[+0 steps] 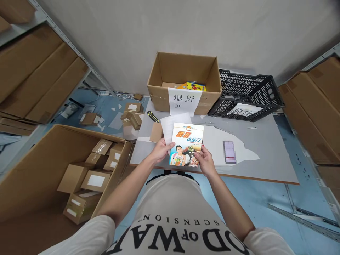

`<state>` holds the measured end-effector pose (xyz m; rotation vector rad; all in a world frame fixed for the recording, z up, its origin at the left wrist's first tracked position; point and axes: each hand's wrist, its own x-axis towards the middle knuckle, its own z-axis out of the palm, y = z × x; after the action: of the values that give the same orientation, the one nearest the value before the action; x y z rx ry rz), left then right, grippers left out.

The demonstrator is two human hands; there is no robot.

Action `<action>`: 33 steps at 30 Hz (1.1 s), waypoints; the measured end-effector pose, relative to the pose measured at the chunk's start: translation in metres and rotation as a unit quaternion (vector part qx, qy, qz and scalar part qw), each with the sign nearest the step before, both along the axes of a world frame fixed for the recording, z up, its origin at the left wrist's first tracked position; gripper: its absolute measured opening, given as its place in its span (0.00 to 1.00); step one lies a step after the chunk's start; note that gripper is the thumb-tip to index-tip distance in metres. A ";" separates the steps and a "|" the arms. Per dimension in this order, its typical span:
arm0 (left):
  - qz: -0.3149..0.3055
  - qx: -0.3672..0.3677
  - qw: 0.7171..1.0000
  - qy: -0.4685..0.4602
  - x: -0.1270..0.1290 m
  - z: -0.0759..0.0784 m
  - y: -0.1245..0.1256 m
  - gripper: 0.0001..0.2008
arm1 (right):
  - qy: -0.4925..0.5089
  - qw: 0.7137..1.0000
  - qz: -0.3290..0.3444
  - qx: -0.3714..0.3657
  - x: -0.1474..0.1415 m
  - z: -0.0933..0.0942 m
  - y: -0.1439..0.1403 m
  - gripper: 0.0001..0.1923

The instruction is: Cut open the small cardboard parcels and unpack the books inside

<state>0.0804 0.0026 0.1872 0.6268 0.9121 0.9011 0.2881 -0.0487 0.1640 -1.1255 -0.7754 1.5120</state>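
Between both hands I hold a book [186,145] with a white and colourful cover, its front facing up, above the table's near edge. My left hand [161,150] grips its left side, thumb on top, together with a white sheet of paper [167,125] that sticks out behind the book. My right hand [205,159] pinches the lower right side. A small brown cardboard piece [156,132] lies just left of the paper. Farther back on the table is a black and yellow box cutter [153,117].
An open carton [183,71] with a paper sign holds colourful books at the back. Beside it stands a black plastic crate [247,92]. A blurred purple item [230,152] lies on the right of the table [271,152]. At left, a big carton [32,166] contains several small boxes.
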 end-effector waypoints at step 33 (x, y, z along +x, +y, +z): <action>0.121 0.056 0.988 0.075 -0.005 -0.012 -0.005 0.25 | 0.022 0.999 0.031 -0.001 0.028 -0.011 0.017 0.21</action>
<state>0.0755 -0.0023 0.1750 0.6963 1.0938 1.1397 0.3160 -0.0320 0.1534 -1.0756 -0.7852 1.5832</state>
